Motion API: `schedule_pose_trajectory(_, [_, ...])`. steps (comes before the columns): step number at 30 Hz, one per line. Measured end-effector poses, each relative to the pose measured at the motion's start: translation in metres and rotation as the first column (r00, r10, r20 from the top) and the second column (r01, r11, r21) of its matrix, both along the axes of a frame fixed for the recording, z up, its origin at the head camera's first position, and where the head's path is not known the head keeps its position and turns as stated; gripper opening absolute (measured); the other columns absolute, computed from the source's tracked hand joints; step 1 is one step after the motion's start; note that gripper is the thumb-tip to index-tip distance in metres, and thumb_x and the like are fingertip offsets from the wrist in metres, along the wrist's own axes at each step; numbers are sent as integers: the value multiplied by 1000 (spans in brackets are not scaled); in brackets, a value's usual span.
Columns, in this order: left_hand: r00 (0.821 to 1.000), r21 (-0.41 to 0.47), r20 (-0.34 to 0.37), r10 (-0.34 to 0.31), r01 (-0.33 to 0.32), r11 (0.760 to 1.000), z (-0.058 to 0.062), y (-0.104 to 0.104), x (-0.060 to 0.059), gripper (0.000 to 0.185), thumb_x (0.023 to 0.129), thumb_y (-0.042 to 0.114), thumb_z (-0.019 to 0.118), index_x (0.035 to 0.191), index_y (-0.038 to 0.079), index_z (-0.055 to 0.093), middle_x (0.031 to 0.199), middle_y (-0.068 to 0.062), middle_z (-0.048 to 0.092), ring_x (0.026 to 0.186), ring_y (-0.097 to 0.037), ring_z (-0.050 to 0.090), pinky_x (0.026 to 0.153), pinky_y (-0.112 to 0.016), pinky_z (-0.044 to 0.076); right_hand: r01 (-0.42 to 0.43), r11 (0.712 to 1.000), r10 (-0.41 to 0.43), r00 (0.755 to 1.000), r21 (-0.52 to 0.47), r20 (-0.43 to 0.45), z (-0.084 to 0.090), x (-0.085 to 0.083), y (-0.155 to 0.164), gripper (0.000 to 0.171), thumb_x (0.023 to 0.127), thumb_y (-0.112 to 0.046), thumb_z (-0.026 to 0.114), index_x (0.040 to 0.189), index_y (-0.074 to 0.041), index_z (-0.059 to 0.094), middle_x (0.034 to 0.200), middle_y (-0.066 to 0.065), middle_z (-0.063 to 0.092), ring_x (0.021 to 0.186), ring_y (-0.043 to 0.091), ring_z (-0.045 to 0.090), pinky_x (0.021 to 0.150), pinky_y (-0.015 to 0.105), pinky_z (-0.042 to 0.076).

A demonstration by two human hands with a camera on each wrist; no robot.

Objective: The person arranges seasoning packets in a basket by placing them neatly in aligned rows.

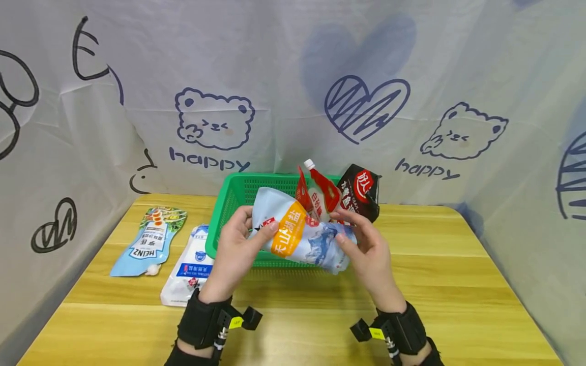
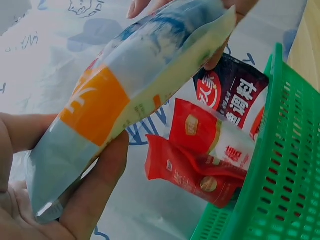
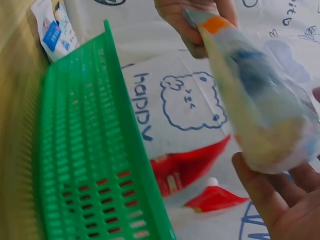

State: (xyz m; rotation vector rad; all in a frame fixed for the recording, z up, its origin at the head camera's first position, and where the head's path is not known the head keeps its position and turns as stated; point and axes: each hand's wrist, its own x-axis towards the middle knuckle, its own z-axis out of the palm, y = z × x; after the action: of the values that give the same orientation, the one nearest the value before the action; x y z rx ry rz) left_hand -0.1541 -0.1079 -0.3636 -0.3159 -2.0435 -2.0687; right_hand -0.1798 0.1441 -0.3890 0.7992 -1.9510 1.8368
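Note:
A light blue bag of salt (image 1: 299, 231) with an orange panel and a mountain picture is held up in front of the green basket (image 1: 215, 223), lying nearly sideways. My left hand (image 1: 235, 254) pinches its left end, thumb in front and fingers behind. At the other end, my right hand (image 1: 373, 254) holds the bag with the thumb on its front; the right wrist view shows fingers (image 3: 265, 197) at its lower end. Behind the bag, red-and-white pouches (image 2: 200, 135) stick up out of the basket, one with a white cap. A black seasoning packet (image 1: 359, 193) leans at the basket's right end.
Left of the basket, a white salt bag (image 1: 187, 274) lies on the wooden table (image 1: 448, 284). Farther left is a light blue Heinz pouch (image 1: 148, 244) with a white cap. A white cloth (image 1: 288, 76) with drawings hangs behind and at both sides.

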Motion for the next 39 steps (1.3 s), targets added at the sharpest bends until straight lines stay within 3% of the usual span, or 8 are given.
schedule_pose_trajectory(8, [998, -119, -45, -36, 31, 992, 4, -2, 2, 29, 98, 6, 71, 123, -1, 58, 112, -19, 72, 91, -24, 68, 74, -30, 60, -7, 988, 2, 1000, 154, 31, 7, 3, 9, 35, 95, 6, 69, 128, -4, 70, 123, 13, 72, 113, 17, 69, 89, 28, 59])
schedule_pose_trajectory(13, [996, -190, -56, -71, 60, 980, 4, -3, 3, 29, 99, 9, 71, 124, 0, 59, 110, -18, 72, 91, -23, 68, 73, -32, 60, -42, 950, 44, 999, 309, 0, 9, 4, 10, 36, 93, 1, 75, 128, -7, 71, 123, 7, 73, 107, 16, 70, 85, 29, 60])
schedule_pose_trajectory(18, [994, -202, -35, -101, 92, 975, 3, -2, 3, 29, 99, 9, 71, 124, 1, 60, 109, -17, 72, 91, -24, 69, 74, -33, 60, -73, 919, 84, 996, 387, -11, 8, 4, 8, 37, 91, -1, 78, 127, -5, 71, 124, 9, 73, 102, 18, 72, 84, 31, 61])
schedule_pose_trajectory(25, [994, -212, -29, -103, 94, 973, 1, 1, 2, 28, 98, 9, 72, 123, 3, 60, 109, -15, 72, 91, -24, 68, 74, -33, 60, -94, 888, 63, 995, 450, 83, 7, 5, 10, 37, 95, -10, 77, 131, -5, 70, 128, 11, 72, 103, 19, 73, 83, 31, 61])
schedule_pose_trajectory(34, [998, -246, -12, -69, 64, 967, 1, 0, 3, 28, 95, 11, 78, 118, 8, 63, 104, -10, 73, 87, -24, 67, 71, -33, 58, -71, 909, 63, 998, 411, 32, 5, 4, 5, 30, 90, -3, 80, 119, -3, 72, 110, 11, 76, 88, 14, 73, 75, 31, 62])
schedule_pose_trajectory(39, [999, -258, -28, -20, 12, 966, 1, -1, 2, 34, 91, 16, 83, 118, 9, 65, 102, -10, 72, 83, -25, 66, 66, -34, 58, -54, 927, 50, 999, 371, 20, 3, 4, 2, 32, 88, 0, 81, 118, -2, 69, 106, 11, 76, 86, 14, 73, 74, 32, 63])
